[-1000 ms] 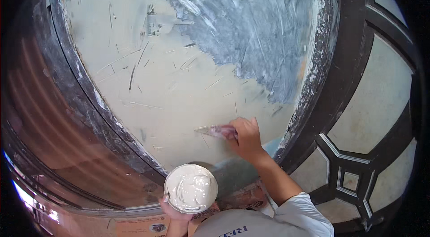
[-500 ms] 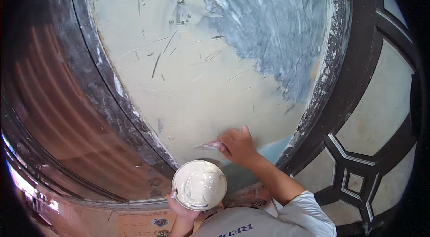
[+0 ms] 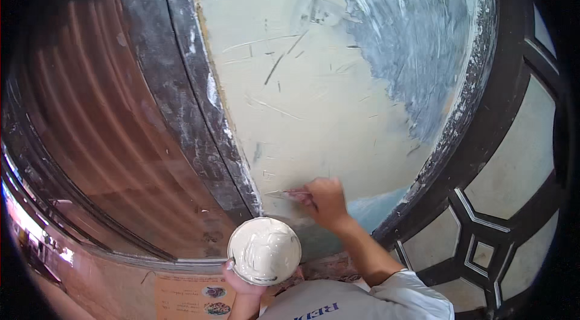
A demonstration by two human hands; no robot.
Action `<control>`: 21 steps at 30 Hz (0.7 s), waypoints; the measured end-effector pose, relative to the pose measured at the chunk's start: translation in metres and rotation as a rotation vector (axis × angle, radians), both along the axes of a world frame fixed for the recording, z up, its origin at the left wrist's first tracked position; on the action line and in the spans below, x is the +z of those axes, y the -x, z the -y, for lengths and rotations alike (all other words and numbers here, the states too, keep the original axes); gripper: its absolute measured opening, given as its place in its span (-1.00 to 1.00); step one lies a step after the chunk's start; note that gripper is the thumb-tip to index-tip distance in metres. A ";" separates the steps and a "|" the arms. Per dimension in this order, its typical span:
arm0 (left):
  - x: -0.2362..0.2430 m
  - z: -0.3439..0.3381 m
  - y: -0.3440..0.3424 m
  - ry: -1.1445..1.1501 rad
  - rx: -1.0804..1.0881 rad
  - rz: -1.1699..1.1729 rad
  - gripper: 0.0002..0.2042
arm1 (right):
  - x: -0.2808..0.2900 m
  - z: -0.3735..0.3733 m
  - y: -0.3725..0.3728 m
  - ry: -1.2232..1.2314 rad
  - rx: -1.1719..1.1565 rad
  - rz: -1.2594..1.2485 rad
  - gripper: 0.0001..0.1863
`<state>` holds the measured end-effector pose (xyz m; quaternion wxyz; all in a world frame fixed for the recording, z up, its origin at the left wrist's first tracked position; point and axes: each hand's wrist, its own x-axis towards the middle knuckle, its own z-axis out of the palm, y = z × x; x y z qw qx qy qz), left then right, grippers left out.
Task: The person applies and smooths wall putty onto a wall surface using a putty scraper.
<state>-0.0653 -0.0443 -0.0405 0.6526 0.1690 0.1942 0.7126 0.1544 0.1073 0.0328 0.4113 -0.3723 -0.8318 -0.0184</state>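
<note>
My right hand (image 3: 324, 201) grips a putty knife (image 3: 295, 192) with a stained handle, its pale blade pointing left at the lower part of a cream wall panel (image 3: 302, 145). Whether the blade presses on the surface is hard to tell. A round tub (image 3: 264, 251) full of glossy white filler paste rests in my left hand (image 3: 244, 282), fingers wrapped round its rim and side. The tub is close to the panel's bottom left corner. Scratches and dark marks run across the cream surface, and a rough blue-grey patch (image 3: 417, 36) covers its upper right.
A dark frame post (image 3: 181, 72) with white smears borders the panel on the left, beside a brown glossy pane (image 3: 90, 126). On the right stands dark latticework (image 3: 447, 223) with pale insets. An orange printed sheet (image 3: 181, 299) lies at the lower left.
The view has shifted, so the panel sits further right in the picture. Against the panel, the putty knife and my right hand have moved left, nearer the left post. The tub stays in my left hand.
</note>
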 end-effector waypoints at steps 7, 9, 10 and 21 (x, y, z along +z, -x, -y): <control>-0.008 0.011 0.029 0.051 0.071 -0.025 -0.21 | 0.073 -0.013 0.010 -0.138 -0.286 -0.622 -0.74; -0.008 0.010 0.036 0.027 0.067 -0.017 -0.20 | 0.076 -0.013 0.004 -0.186 -0.274 -0.781 -0.74; -0.006 0.010 0.039 0.040 0.073 -0.034 -0.20 | 0.073 -0.007 0.006 -0.174 -0.266 -0.806 -0.76; -0.007 -0.002 0.057 0.072 -0.063 -0.118 -0.20 | 0.081 -0.017 -0.005 -0.174 -0.302 -1.089 -0.74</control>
